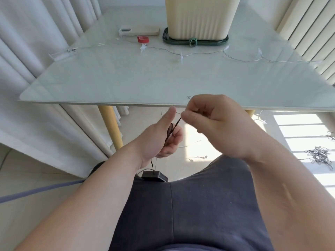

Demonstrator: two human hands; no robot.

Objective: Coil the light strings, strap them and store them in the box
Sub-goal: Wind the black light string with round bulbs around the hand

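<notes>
Dark trousers (190, 214) fill the near foreground, both bare forearms reaching out over the lap. A small black battery box (155, 176) rests on the left thigh, its thin wire rising into the left hand (159, 140). The left hand's fingers are curled round a small coil of the dark light string (169, 132), thumb raised straight. The right hand (217, 124), just beside it and slightly higher, pinches the strand between thumb and forefinger where it leaves the coil, other fingers curled. Both hands are off the surface, in front of the near edge of the white table (126, 84). The top is glossy and pale, on a yellow wooden leg (110, 127). At its far side a cream box (197, 17) stands on a dark green lid (223, 41), with 1 green strap (193, 42) at the lid's front edge. Left of it lie a red strap (143, 39) and a flat cream case (139, 30). A star light string (181, 56) on clear wire runs across the far half of the table, well apart from the hands. White curtains (36, 42) hang left, pale slatted drapes (308, 24) right. The floor is light tile, sunlit at right, with a tangled dark string (319, 156) lying there.
</notes>
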